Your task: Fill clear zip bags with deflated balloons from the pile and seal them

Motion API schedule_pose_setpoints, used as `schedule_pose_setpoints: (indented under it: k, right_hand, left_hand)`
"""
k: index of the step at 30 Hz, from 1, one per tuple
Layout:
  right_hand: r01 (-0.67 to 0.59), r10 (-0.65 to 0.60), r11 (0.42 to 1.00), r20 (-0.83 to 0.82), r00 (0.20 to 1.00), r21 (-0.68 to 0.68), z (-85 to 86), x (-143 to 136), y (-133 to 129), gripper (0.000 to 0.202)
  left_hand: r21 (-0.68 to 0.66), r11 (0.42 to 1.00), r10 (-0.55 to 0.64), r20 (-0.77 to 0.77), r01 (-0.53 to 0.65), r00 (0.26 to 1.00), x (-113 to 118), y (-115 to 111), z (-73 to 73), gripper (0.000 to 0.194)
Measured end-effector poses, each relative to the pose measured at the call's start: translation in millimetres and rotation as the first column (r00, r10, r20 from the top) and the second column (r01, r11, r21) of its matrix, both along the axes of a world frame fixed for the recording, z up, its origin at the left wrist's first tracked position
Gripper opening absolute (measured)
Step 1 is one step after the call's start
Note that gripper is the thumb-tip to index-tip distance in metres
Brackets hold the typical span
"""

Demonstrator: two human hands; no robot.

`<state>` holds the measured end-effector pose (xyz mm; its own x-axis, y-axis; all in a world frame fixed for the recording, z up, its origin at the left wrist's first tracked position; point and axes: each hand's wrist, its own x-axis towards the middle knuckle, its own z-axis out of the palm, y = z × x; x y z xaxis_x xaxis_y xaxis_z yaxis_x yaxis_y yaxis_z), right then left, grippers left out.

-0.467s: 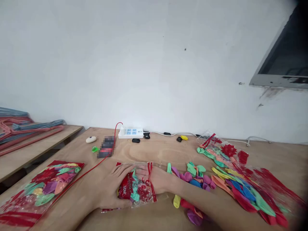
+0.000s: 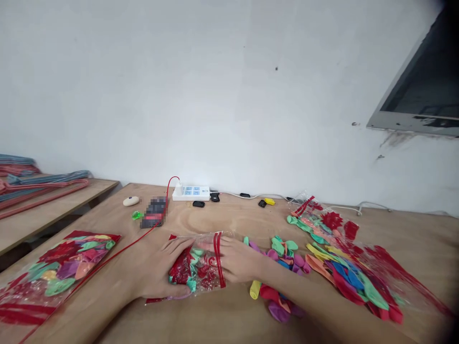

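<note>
A clear plastic bag (image 2: 206,274) with red print lies in front of me, with green and other balloons (image 2: 195,258) inside its left part. My left hand (image 2: 154,267) is closed on the bag's left side, fingers over the top and thumb along the near edge. At the bag's right end, with the red stripes, is my right hand (image 2: 240,260); its fingertips are under the clear film, held together, and what they hold is hidden. Loose balloons (image 2: 285,246) of several colours lie beside and beyond my right forearm.
A filled balloon bag (image 2: 68,263) lies at left, crossed by a red cable. At right is another printed bag (image 2: 376,260) with balloons spread by it. Behind are a phone (image 2: 155,212), a white power strip (image 2: 191,193) and small black pieces. Hangers (image 2: 43,188) lie on the left table.
The view has shifted slightly, so everything sits a little further left and higher. Both hands stay at the same bag; the right hand's fingertips remain under its film.
</note>
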<state>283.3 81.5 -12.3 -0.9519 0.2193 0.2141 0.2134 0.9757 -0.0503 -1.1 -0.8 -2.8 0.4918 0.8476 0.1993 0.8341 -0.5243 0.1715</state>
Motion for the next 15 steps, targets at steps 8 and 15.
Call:
schedule_pose_setpoints:
  k: [8, 15]
  right_hand:
    - [0.387, -0.412, 0.905, -0.13, 0.902, -0.178, 14.3, 121, -14, 0.039]
    - [0.557, -0.591, 0.761, -0.002, 0.807, -0.334, 17.1, 165, -35, 0.039]
  left_hand:
    - [-0.018, 0.997, -0.069, -0.009, 0.069, 0.998, -4, 4, -8.5, 0.104]
    - [-0.069, 0.994, -0.081, 0.017, 0.082, 0.997, -11, 7, -19.7, 0.109]
